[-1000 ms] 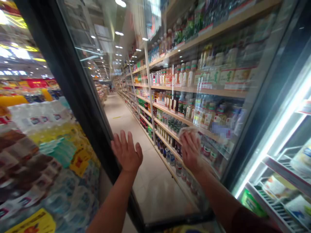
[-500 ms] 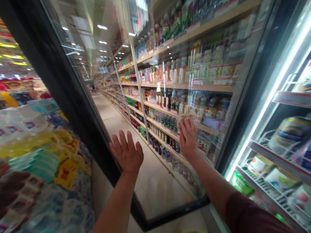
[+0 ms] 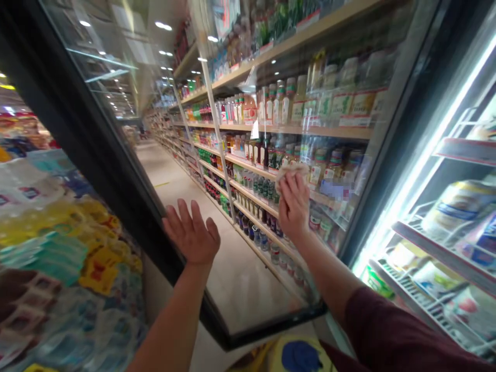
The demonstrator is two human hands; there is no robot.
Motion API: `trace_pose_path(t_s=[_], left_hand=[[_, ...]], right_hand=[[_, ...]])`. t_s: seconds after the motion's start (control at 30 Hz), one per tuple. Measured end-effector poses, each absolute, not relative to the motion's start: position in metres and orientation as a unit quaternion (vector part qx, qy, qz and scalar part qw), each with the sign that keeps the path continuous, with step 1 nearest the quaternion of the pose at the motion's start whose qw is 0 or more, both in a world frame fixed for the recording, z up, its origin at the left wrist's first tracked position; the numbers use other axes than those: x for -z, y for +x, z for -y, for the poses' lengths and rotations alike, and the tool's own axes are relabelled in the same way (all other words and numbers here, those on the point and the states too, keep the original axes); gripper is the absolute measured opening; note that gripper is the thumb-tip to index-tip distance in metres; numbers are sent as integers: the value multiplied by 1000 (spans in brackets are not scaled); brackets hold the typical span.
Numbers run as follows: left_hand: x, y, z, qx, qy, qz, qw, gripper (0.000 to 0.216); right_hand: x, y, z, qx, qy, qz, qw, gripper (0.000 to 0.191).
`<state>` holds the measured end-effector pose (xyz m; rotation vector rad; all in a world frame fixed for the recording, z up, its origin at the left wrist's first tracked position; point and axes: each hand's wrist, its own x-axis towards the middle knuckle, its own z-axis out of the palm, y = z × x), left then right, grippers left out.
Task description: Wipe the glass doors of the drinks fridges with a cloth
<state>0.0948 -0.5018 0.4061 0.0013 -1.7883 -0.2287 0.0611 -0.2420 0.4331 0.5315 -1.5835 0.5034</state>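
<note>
A dark maroon sleeve (image 3: 391, 325) covers the upper right arm at 4 o'clock; below its hem, the right hand (image 3: 293, 204) is bare, as is the left hand (image 3: 192, 232) at 8 o'clock.

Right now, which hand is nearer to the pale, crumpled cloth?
Right. The right hand is on the cloth; the left hand is apart, lower left, by the black door frame.

To the left of the glass door (image 3: 271, 328), packs of bottles (image 3: 46, 217) are stacked. To its right, packaged goods (image 3: 457, 204) are set on cooler racks (image 3: 442, 251). Within it, shelves of bottles (image 3: 310, 130) are seen; whether these are mirrored or placed behind it cannot be told. Against it, right of its middle, a cloth (image 3: 294, 169) is held by the right fingers (image 3: 293, 188); the left fingers (image 3: 186, 218) are spread over its left edge.
</note>
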Motion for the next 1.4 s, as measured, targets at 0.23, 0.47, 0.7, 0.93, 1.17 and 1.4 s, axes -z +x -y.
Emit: trace_pose_path(t_s=[0.23, 0.47, 0.7, 0.93, 1.17, 1.4], left_hand=[[-406, 79, 509, 45, -20, 748, 661, 61], [-410, 72, 509, 86, -28, 757, 647, 63], [-410, 69, 511, 81, -17, 759, 646, 68], [-411, 70, 509, 50, -8, 749, 660, 66], [-412, 70, 510, 24, -50, 722, 690, 67], [-411, 70, 512, -4, -33, 726, 687, 68]], right_hand=[[-396, 70, 254, -132, 380, 694, 597, 43], [-457, 36, 204, -204, 224, 685, 663, 51], [-416, 49, 203, -126, 346, 704, 608, 47], [-433, 16, 129, -228, 154, 656, 703, 63], [-385, 42, 150, -133, 298, 704, 631, 56], [-414, 15, 86, -234, 157, 666, 691, 62]])
